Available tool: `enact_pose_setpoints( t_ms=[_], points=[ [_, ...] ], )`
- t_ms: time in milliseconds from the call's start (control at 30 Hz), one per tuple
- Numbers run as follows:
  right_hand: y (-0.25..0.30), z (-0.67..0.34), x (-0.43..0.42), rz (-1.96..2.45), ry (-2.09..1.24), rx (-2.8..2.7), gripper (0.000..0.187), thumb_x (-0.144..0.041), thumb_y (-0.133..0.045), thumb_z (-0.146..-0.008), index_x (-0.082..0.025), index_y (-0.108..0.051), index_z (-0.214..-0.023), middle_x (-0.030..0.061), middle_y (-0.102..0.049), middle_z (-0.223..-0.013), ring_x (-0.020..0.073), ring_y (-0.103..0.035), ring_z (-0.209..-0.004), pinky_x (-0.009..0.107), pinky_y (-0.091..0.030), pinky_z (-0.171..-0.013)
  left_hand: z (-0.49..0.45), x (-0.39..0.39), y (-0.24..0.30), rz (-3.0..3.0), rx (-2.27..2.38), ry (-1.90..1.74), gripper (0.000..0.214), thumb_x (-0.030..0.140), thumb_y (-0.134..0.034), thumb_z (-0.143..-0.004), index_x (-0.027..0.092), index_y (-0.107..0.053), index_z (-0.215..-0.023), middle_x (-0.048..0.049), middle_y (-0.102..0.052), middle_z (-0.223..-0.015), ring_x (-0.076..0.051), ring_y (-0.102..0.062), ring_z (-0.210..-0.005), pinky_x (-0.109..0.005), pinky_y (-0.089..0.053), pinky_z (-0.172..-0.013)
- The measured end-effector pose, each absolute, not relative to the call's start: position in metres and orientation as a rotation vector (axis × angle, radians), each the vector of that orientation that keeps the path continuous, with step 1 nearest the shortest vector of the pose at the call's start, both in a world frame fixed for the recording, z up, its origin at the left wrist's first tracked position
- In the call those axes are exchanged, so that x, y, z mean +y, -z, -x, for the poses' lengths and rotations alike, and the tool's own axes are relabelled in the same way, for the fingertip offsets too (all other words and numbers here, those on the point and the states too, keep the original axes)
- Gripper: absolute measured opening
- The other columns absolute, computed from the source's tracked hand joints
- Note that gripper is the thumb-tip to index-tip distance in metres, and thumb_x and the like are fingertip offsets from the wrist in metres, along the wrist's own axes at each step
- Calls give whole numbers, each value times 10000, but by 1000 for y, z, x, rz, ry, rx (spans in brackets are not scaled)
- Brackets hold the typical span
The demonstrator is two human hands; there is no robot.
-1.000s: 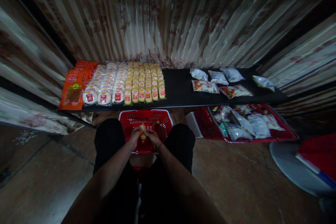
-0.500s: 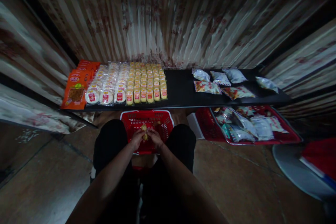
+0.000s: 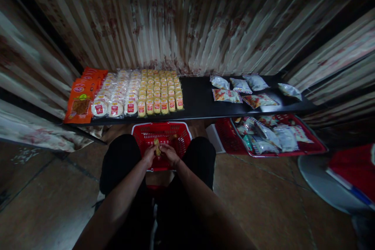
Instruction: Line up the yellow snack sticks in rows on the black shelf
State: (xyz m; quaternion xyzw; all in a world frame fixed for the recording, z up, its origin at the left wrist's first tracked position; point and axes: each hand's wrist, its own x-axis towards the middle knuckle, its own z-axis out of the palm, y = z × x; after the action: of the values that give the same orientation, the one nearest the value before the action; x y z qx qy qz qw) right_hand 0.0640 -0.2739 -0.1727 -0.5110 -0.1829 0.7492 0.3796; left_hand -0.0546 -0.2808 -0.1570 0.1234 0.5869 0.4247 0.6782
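Observation:
Over the red basket (image 3: pixel 136 129) between my knees, my left hand (image 3: pixel 149 154) and my right hand (image 3: pixel 169 154) are closed on small yellow wrapped cakes (image 3: pixel 157 147), held between them. The cakes look pressed together upright; their exact number is hard to tell. Another small yellowish piece (image 3: pixel 174 137) lies in the basket beyond my right hand. On the black shelf (image 3: pixel 195 97) in front, rows of matching yellow wrapped cakes (image 3: pixel 156 105) stand beside rows of round white wrapped cakes (image 3: pixel 115 109).
Orange packets (image 3: pixel 79 101) lie at the shelf's left end, several snack bags (image 3: pixel 227 95) at its right. A second red basket (image 3: pixel 315 146) full of bags is below right, near a grey round stool (image 3: pixel 316 179). Pleated curtains (image 3: pixel 175 27) surround the shelf.
The yellow cakes between my hands have turned to a narrower, more upright stance. My view has shifted slightly, so the shelf and baskets appear a little further left.

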Motion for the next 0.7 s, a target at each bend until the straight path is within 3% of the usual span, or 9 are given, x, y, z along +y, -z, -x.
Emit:
enact_pose_setpoints(
  t_ms=[400, 700],
  points=[
    [171, -63, -273, 1279, -1819, -532, 488, -329, -864, -368, -178, -694, -801, 16, -720, -784, 173, -657, -772, 320, -478, -804, 60, -283, 154, -300, 1355, -904, 228, 314, -729, -649, 184, -654, -820, -37, -685, -789, -157, -632, -753, -294, -489, -729],
    [173, -64, -273, 1280, -1792, -458, 464, -322, -870, -354, -186, -699, -763, 12, -722, -772, 176, -660, -764, 316, -494, -782, 61, -283, 152, -305, 1383, -913, 169, 286, -704, -703, 181, -672, -831, -66, -696, -888, -170, -645, -807, -326, -520, -758]
  ],
)
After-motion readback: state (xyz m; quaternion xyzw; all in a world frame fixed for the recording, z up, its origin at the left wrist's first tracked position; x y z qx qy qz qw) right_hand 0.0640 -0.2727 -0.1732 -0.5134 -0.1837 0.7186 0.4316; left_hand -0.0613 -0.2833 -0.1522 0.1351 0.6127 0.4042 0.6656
